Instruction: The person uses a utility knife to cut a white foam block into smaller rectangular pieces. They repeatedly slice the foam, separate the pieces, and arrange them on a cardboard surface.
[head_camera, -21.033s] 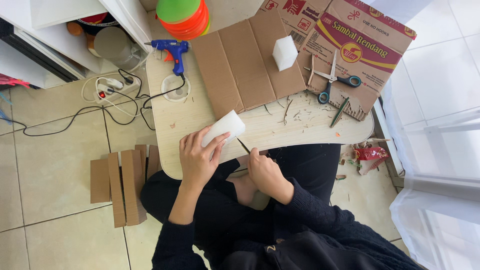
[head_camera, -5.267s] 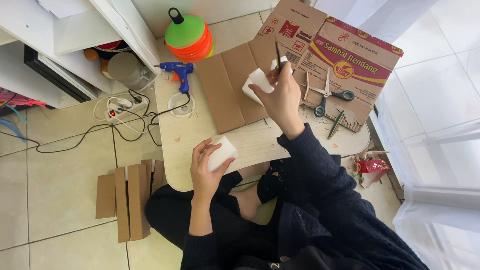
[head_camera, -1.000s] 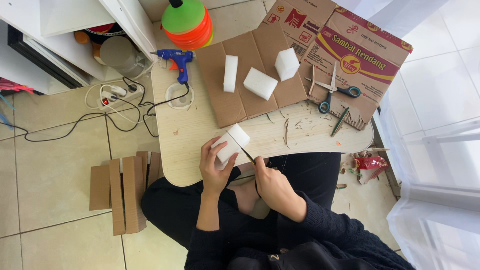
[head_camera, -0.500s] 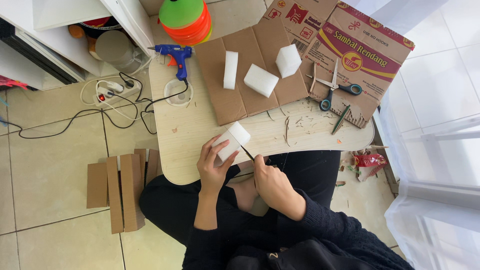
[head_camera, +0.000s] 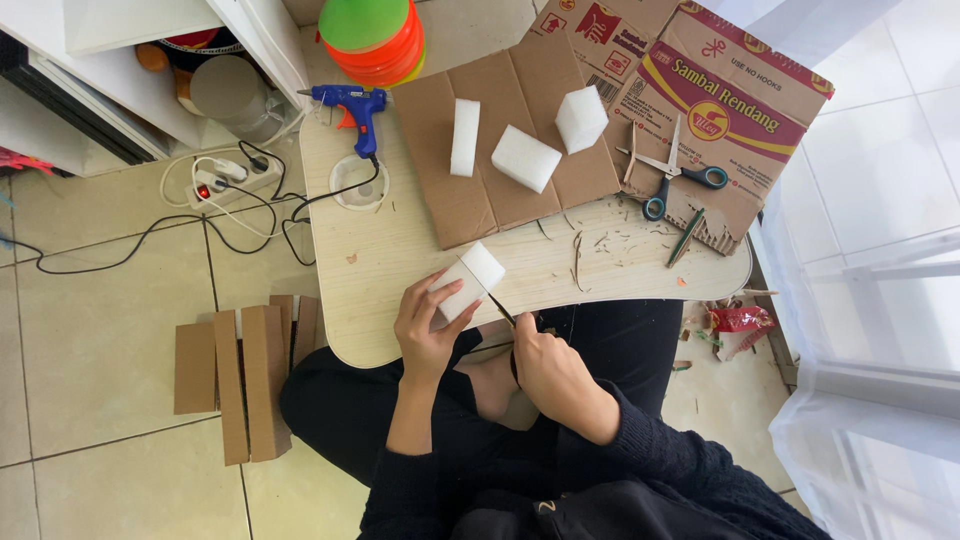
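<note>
White foam block (head_camera: 468, 283), near the frame's centre at the pale wooden table's (head_camera: 400, 260) edge, has hardly shifted: your left hand (head_camera: 428, 325) keeps gripping it while your right hand (head_camera: 552, 368) stays clenched on a thin blade (head_camera: 502, 311) against it.

Bright, sharp daylight from the right; washed-out glare, soft shadows.

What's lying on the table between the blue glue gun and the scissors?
In the head view, three white foam blocks on flattened brown cardboard lie between the blue glue gun and the scissors.
</note>
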